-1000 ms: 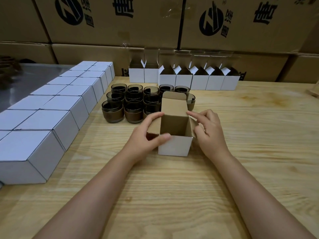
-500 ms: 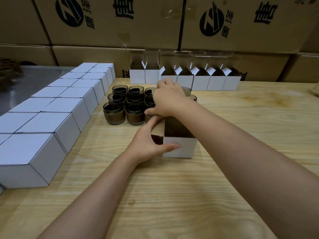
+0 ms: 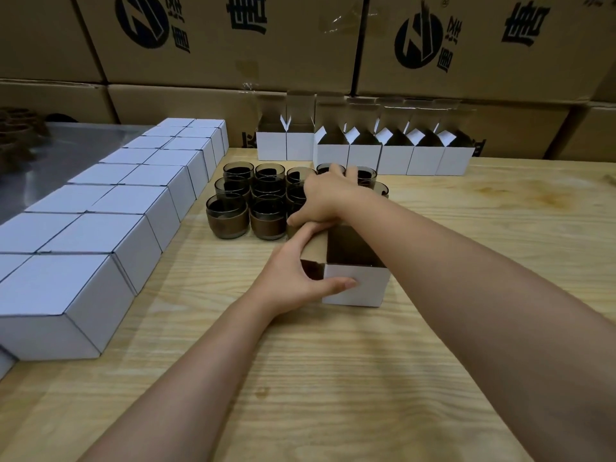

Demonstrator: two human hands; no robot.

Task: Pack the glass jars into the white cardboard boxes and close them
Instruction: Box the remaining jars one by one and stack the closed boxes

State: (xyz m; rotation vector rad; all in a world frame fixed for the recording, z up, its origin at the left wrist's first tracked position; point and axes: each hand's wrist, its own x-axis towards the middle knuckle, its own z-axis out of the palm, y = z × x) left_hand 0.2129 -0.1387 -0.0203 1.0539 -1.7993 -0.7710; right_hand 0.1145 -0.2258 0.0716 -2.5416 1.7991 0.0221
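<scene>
Just above frame centre, our right hand drapes over the glass jars, fingers hidden so we cannot tell whether they grip one, while directly below, our left hand clasps the open white box, mouth upward.

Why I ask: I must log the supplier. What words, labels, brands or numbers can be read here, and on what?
"然" (likely): small print beside the round logo on the right brown carton.
Character below it, large characters there and on the left brown carton: blurred or cut off.
White boxes, glass jars: no print visible.
</scene>
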